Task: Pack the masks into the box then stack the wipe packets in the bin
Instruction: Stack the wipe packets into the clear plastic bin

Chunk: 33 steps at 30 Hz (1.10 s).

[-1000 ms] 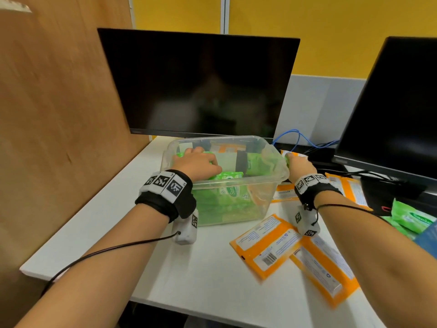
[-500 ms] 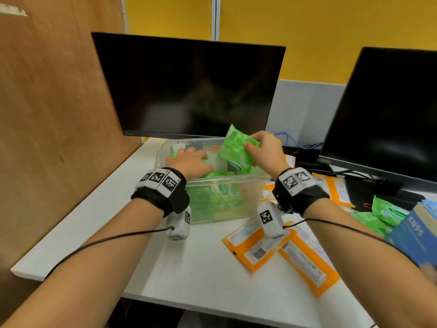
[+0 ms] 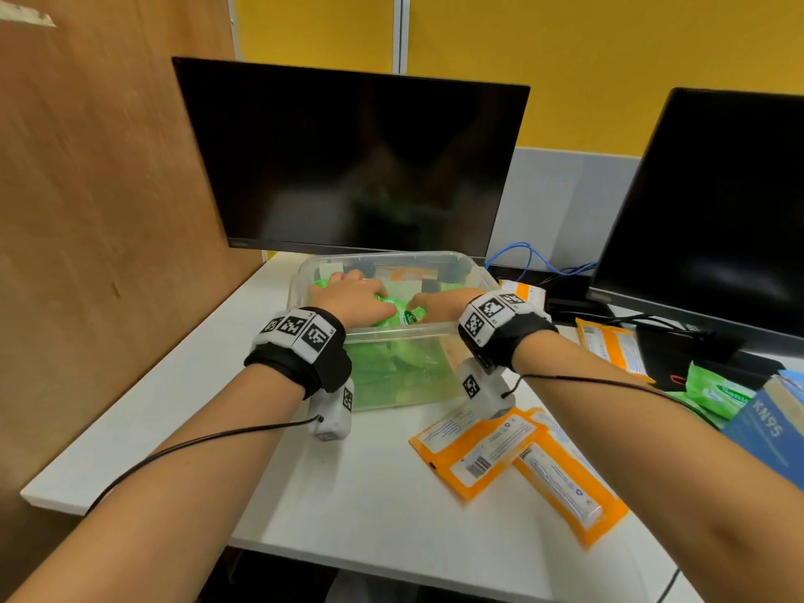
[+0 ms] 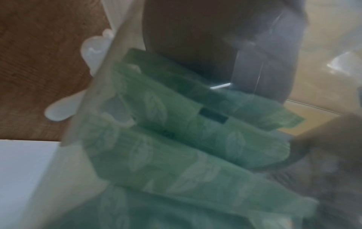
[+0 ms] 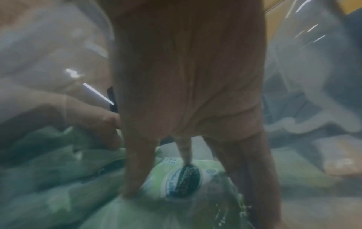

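**Two hands inside the bin, on the top wipe packet**

Both my hands are down in the clear bin (image 3: pixel 439 330). My right hand (image 3: pixel 439 303) has straight, spread fingers (image 5: pixel 135 170) pressing the top green wipe packet (image 5: pixel 184 179), which lies on the stacked packets (image 4: pixel 176 139) filling the bin's left part. My left hand (image 3: pixel 348 300) rests palm-down on the same pile; its finger state I cannot tell. Orange mask packets (image 3: pixel 478 450) lie flat on the white desk (image 3: pixel 217 385) just right of the bin, near a blue KN95 box (image 3: pixel 770 433) and loose wipe packets (image 3: pixel 713 389). Two dark monitors (image 3: pixel 352 167) stand behind. Both forearms reach forward, wrists over the near rim.
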Tool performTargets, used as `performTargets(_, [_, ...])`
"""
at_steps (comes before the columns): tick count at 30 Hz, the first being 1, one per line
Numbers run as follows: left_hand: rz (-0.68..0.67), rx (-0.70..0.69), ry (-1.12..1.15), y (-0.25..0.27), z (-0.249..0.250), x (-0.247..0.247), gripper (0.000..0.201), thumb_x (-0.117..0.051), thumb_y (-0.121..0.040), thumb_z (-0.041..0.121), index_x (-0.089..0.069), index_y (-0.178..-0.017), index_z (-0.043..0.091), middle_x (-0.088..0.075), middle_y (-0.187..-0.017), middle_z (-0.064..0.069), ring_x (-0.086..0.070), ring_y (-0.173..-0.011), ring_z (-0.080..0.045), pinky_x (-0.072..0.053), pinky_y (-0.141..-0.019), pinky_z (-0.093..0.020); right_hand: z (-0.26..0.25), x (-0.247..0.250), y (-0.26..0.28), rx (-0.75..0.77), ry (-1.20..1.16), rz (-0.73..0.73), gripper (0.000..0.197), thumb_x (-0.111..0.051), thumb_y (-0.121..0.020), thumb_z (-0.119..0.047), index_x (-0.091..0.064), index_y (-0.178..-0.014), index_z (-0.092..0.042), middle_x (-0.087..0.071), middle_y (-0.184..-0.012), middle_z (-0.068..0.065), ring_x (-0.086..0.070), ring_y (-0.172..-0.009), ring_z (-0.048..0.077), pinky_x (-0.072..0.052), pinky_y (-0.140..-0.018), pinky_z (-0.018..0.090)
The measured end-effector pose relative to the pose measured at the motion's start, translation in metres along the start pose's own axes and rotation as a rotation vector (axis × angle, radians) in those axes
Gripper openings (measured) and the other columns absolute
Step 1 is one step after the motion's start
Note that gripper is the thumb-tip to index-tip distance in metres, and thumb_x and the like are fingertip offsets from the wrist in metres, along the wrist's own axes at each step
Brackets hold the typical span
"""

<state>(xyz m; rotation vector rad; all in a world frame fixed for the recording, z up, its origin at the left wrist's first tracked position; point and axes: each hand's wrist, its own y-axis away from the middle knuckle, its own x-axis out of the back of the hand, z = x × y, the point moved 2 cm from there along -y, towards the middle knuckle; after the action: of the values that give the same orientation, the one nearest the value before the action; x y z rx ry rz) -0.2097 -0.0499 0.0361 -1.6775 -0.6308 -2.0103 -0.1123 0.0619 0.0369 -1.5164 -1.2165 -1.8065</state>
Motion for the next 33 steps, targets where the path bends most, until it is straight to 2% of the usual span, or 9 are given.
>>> performTargets(7, [-0.006,-0.001,0.005,-0.002,-0.001,-0.001,0.046,-0.046,-0.087,0.049,-0.047,-0.131,0.039,-0.033,-0.147,-0.002,-0.027,-0.136,-0.029,-0.027,-0.109,-0.050,0.028,-0.010,-0.003,-0.055,0.051,0.188,0.040,-0.051,-0.095,-0.041,-0.055,-0.130,-0.022,-0.057,-0.132,0.002,-0.054,-0.115,0.020,-0.037,-0.090,0.025])
performTargets(11, [-0.002,0.001,-0.002,-0.001,-0.001,-0.002,0.046,-0.044,-0.087,0.049,-0.046,-0.132,0.039,-0.033,-0.148,-0.002,-0.027,-0.137,-0.028,-0.028,-0.109,-0.050,0.022,-0.006,-0.009,-0.008,0.008,-0.110,0.078,-0.066,-0.061,-0.072,-0.046,-0.133,-0.049,-0.053,-0.127,-0.010,-0.050,-0.110,0.020,-0.039,-0.085,0.029])
performTargets(13, [0.001,0.005,0.005,-0.001,0.000,-0.001,0.045,-0.044,-0.087,0.048,-0.047,-0.131,0.040,-0.033,-0.148,-0.002,-0.027,-0.137,-0.028,-0.028,-0.109,-0.050,0.016,-0.004,-0.015,0.052,-0.017,-0.141,0.067,-0.070,-0.076,-0.052,-0.043,-0.137,-0.046,-0.047,-0.135,-0.010,-0.049,-0.119,0.020,-0.042,-0.086,0.028])
performTargets(15, [-0.003,0.003,0.011,-0.001,0.000,-0.001,0.044,-0.044,-0.087,0.048,-0.048,-0.130,0.041,-0.033,-0.147,-0.002,-0.026,-0.137,-0.028,-0.027,-0.109,-0.050,0.019,0.000,-0.020,0.102,-0.219,0.104,0.039,-0.064,-0.088,-0.031,-0.058,-0.127,-0.027,-0.058,-0.121,-0.005,-0.057,-0.106,0.019,-0.047,-0.080,0.023])
performTargets(18, [-0.007,-0.002,0.009,-0.001,-0.001,-0.001,0.041,-0.044,-0.087,0.048,-0.050,-0.128,0.042,-0.033,-0.147,-0.002,-0.026,-0.137,-0.028,-0.026,-0.109,-0.050,0.043,0.023,-0.010,0.122,-1.173,0.531,0.020,-0.053,-0.094,-0.016,-0.065,-0.109,-0.011,-0.063,-0.084,0.004,-0.060,-0.073,0.016,-0.051,-0.060,0.021])
performTargets(22, [-0.007,0.003,0.012,-0.006,-0.001,-0.002,0.040,-0.044,-0.087,0.048,-0.052,-0.126,0.042,-0.033,-0.147,-0.002,-0.026,-0.136,-0.029,-0.026,-0.109,-0.050,0.111,0.028,0.001,-0.132,-1.637,0.852,0.019,-0.043,-0.094,-0.007,-0.059,-0.088,-0.015,-0.055,-0.068,0.004,-0.053,-0.059,0.014,-0.044,-0.050,0.021])
performTargets(27, [-0.004,-0.004,0.015,-0.012,0.000,-0.002,0.038,-0.045,-0.087,0.048,-0.053,-0.123,0.043,-0.035,-0.144,-0.002,-0.027,-0.135,-0.029,-0.026,-0.108,-0.051,0.137,-0.047,-0.027,-0.219,-0.910,0.275,0.019,-0.047,-0.095,-0.010,-0.064,-0.100,-0.018,-0.066,-0.101,0.014,-0.063,-0.095,0.033,-0.051,-0.086,0.043])
performTargets(30, [-0.005,-0.013,0.022,-0.013,0.000,-0.002,0.037,-0.045,-0.088,0.048,-0.053,-0.124,0.042,-0.034,-0.144,-0.002,-0.027,-0.135,-0.029,-0.025,-0.108,-0.050,0.114,-0.053,-0.027,-0.170,-0.411,0.260,0.030,-0.055,-0.095,-0.019,-0.058,-0.123,-0.008,-0.059,-0.125,0.016,-0.054,-0.116,0.033,-0.044,-0.095,0.039])
performTargets(33, [-0.001,-0.009,0.026,-0.013,0.000,-0.001,0.036,-0.045,-0.088,0.047,-0.054,-0.123,0.043,-0.035,-0.144,-0.002,-0.027,-0.135,-0.029,-0.025,-0.107,-0.049,0.091,-0.047,-0.006,-0.178,-0.278,0.222,0.045,-0.050,-0.097,-0.009,-0.040,-0.140,-0.003,-0.047,-0.137,0.017,-0.044,-0.129,0.035,-0.035,-0.103,0.037])
